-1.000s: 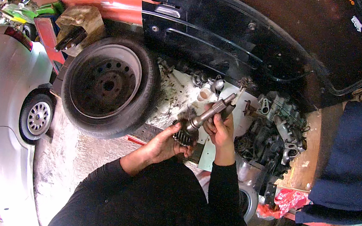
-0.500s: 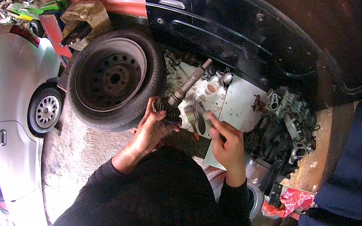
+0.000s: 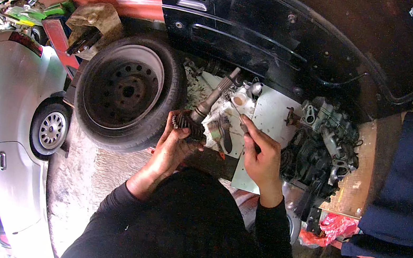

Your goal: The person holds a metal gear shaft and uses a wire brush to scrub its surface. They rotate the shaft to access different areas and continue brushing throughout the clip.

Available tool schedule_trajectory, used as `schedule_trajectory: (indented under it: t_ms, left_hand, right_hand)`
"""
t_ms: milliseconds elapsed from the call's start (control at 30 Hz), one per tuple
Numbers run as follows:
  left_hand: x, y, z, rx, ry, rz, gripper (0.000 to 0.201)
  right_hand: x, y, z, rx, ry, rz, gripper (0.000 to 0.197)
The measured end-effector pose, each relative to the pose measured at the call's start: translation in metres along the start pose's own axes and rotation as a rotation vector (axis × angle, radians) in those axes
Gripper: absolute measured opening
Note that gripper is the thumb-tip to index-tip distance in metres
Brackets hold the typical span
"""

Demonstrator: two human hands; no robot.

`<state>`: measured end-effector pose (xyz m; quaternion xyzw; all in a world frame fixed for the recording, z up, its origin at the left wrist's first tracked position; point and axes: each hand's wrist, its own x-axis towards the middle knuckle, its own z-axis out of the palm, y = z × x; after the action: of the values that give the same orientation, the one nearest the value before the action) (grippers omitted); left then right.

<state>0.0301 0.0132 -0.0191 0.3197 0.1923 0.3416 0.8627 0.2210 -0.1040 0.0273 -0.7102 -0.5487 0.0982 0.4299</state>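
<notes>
My left hand (image 3: 172, 145) is wrapped round the toothed end of a metal gear shaft (image 3: 209, 101), whose long splined end points up and away to the right. Dark grease coats the gear teeth. To its right, my right hand (image 3: 264, 160) pinches a thin tool with a slim metal shank (image 3: 236, 109); its handle is mostly covered by my fingers, so its exact kind is unclear. The shank points toward the shaft but looks apart from it. Between my hands, a brush (image 3: 224, 134) with dark bristles lies on the work surface.
A wheel with a tyre (image 3: 129, 91) lies left of my hands. A small cup (image 3: 239, 99) and metal parts stand beyond the brush. At right sits a greasy engine (image 3: 322, 141); a black vehicle panel (image 3: 242, 33) spans the far side. A silver car (image 3: 9, 126) stands far left.
The right hand has moved slightly, and the thin tool's shank, blurred before, now shows clearly pointing up and left. The left hand keeps its hold on the gear shaft. The view has shifted slightly.
</notes>
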Motion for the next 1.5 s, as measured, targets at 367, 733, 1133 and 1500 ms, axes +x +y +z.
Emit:
schedule_trajectory:
  t_ms: [367,733,1133,1500]
  left_hand:
    - [0.002,0.012,0.002,-0.063,-0.094,0.034,0.052]
    - [0.0,0.027,-0.006,-0.308,-0.277,-0.22,0.063]
    - [0.011,0.031,-0.009,-0.396,-0.256,-0.096,0.064]
    - [0.023,0.014,0.01,-0.364,0.169,0.179,0.057]
  right_hand:
    - [-0.018,-0.032,0.002,-0.015,-0.252,-0.129,0.04]
    - [0.003,-0.032,-0.001,0.049,-0.122,-0.16,0.042]
    - [-0.012,-0.036,0.01,0.207,-0.117,-0.164,0.039]
    - [-0.017,-0.056,0.033,0.1,-0.204,-0.166,0.044]
